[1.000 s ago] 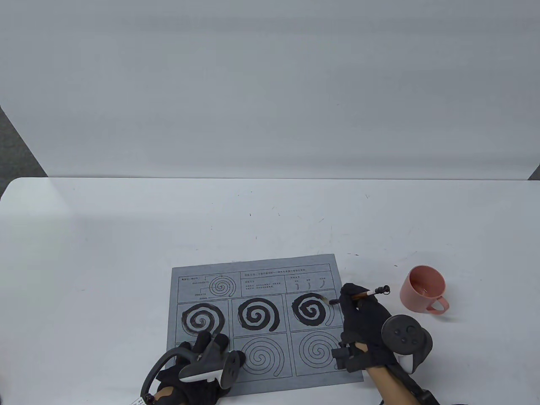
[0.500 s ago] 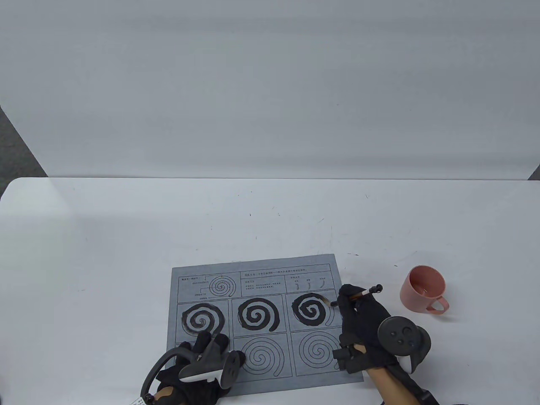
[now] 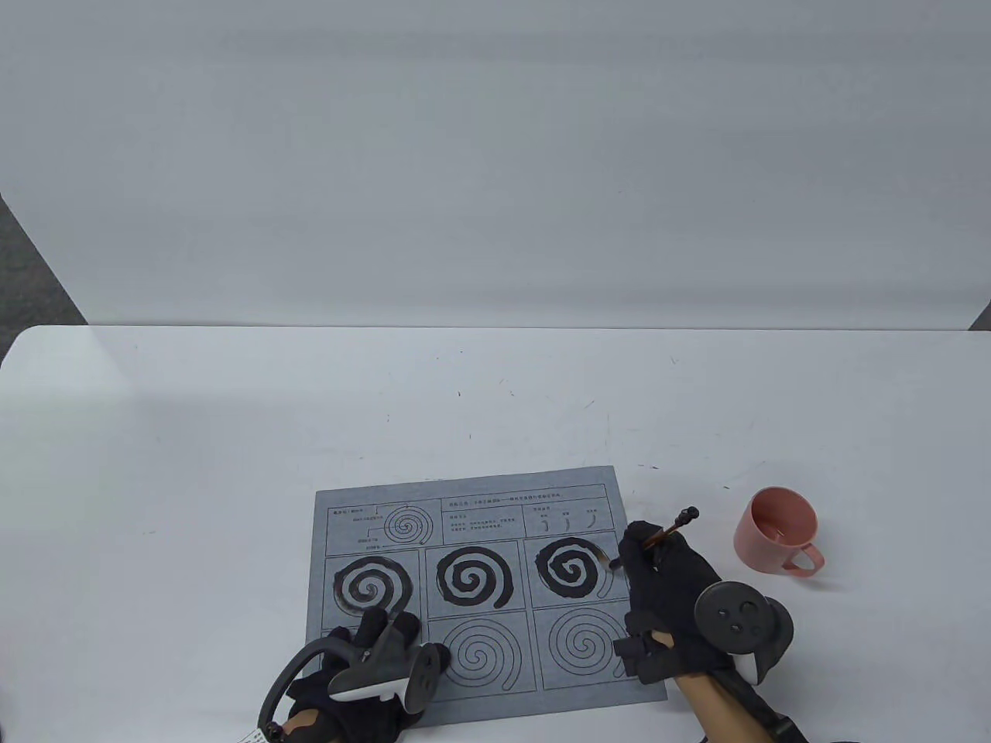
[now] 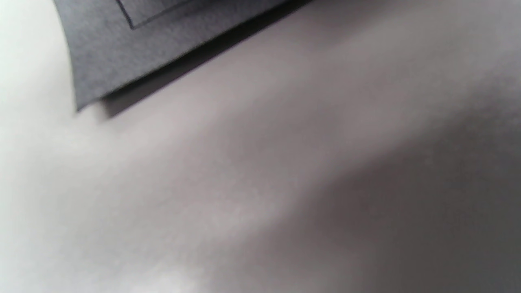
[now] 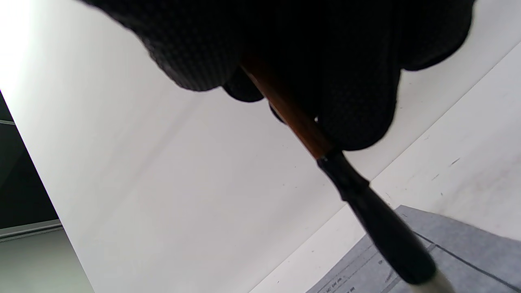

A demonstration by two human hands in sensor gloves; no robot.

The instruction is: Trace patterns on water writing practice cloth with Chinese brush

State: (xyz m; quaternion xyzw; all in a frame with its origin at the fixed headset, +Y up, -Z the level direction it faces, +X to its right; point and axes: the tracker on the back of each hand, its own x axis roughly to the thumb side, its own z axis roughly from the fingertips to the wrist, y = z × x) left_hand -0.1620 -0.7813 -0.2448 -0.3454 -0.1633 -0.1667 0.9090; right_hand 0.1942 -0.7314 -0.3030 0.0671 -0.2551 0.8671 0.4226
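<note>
Table (image 3: 232,433): white, carrying the cloth, the cup and both hands near its front edge
Cloth (image 3: 495,503): grey water writing sheet lying flat, a header strip of small print on top and two rows of spiral cells below; in the left wrist view its corner (image 4: 106,61) lies on the table
Traced spirals (image 3: 470,577): all three in the upper row are painted dark; the right one looks unfinished at its outer turn, though the glove hides part of it
Untraced spirals (image 3: 480,654): thin outlines in the lower row, two showing
Right hand (image 3: 670,596): over the cloth's right edge, its fingers (image 5: 358,101) clenched around the brush shaft
Left hand (image 3: 364,665): rests on the cloth's lower left cell; whether its fingers press or curl I cannot tell under the tracker
Cup (image 3: 778,538): pink, upright, handle to the right, on the table well to the right of the cloth
Brush (image 3: 667,532): brown shaft tilted, top end pointing up and to the right, dark ferrule (image 5: 378,219) angled down to the upper right spiral's outer edge
</note>
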